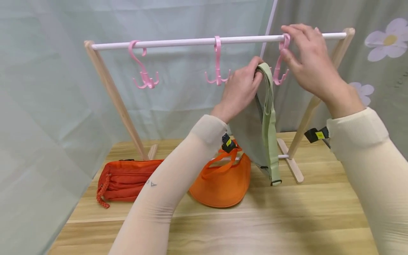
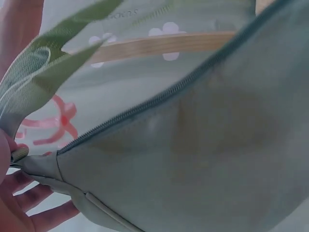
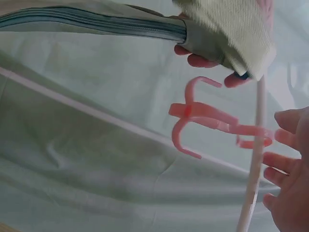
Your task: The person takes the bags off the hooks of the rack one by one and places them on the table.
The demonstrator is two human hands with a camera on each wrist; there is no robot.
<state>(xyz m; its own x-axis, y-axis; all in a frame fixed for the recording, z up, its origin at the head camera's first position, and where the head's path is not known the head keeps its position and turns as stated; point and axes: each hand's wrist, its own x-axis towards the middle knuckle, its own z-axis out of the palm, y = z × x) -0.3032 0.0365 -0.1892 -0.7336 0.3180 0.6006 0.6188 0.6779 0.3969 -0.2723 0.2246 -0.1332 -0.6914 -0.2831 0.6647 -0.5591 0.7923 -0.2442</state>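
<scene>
My left hand [image 1: 237, 86] grips one end of a grey-green belt bag [image 1: 247, 129], and its body hangs tilted below the hand. A pale green strap [image 1: 271, 141] dangles beside it. The left wrist view shows the zipper side of the belt bag [image 2: 193, 154]. My right hand [image 1: 313, 62] is at the rail's right part, beside the right pink hook [image 1: 278, 71]. Seen from the right wrist, the fingers of my right hand [image 3: 294, 179] are spread near the top of that pink hook [image 3: 212, 118]. Contact with it cannot be made out.
A white rail [image 1: 181, 43] on wooden legs also carries a left pink hook [image 1: 145, 78] and a middle pink hook [image 1: 218, 63]. On the wooden table [image 1: 255, 230] lie a red pouch [image 1: 127, 180] and an orange belt bag [image 1: 223, 187]. A pale curtain [image 1: 47, 106] hangs behind.
</scene>
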